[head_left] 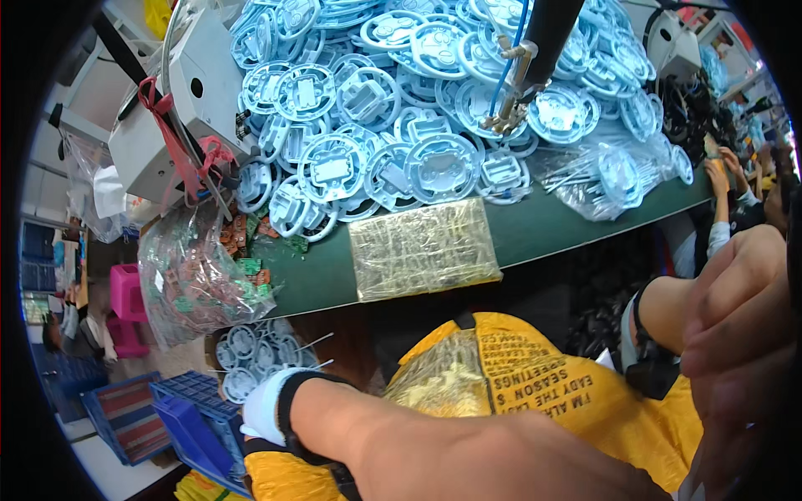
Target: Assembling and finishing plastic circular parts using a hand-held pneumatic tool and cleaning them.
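My left hand point(510, 455) crosses the lower part of the view close to the camera, its back showing and its fingers cut off from sight. A black band and a white cuff circle that wrist. At the right edge, my right hand point(739, 292) is raised very near the camera with its fingers curled in; whatever they hold is hidden. Below the bench edge lies my yellow printed garment point(543, 376). In front of me on the green bench point(317, 284) sits a flat block wrapped in shiny yellowish tape point(424, 249). Neither hand touches it.
Light-blue round plastic housings point(334, 167) are heaped behind the block. A dark post point(547, 42) with metal fittings hangs over them. Left are a bag of small circuit boards point(200, 275), a white machine box point(200, 92) and blue crates point(196, 417). Another person's hands point(723, 171) show far right.
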A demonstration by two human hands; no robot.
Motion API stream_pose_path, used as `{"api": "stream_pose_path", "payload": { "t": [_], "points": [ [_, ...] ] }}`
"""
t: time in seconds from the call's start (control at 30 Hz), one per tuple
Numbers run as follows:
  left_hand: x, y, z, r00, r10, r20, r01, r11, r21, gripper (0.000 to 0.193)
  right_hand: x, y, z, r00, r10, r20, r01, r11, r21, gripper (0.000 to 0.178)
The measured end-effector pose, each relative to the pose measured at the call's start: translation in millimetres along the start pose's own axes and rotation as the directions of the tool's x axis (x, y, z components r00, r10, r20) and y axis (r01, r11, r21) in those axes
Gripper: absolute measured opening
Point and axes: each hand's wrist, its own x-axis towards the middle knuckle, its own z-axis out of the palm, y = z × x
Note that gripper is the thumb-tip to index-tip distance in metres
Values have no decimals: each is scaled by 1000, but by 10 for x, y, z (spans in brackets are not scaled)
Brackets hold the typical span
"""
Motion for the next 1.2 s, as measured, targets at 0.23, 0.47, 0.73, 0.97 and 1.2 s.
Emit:
{"api": "stream_pose_path", "payload": {
  "t": [0.23,0.47,0.73,0.97,1.2],
  "points": [
    [20,33,284,992,124,16,-125,987,102,35,-185,-234,1,978,204,-27,-206,969,-134,15],
    [213,94,381,932,187,-309,-175,982,66,26,-267,-519,-19,909,397,-128,-417,873,-252,16],
    [170,256,100,985,116,-131,-112,993,33,22,-255,-306,-40,975,198,-101,-213,962,-168,16],
    [455,854,230,832,-439,-338,503,855,128,16,-275,-223,-120,993,60,-100,-73,990,-124,16],
    [616,980,-159,896,-372,244,341,926,160,18,-202,-281,-94,997,-22,-69,15,996,-93,16]
  ]
}}
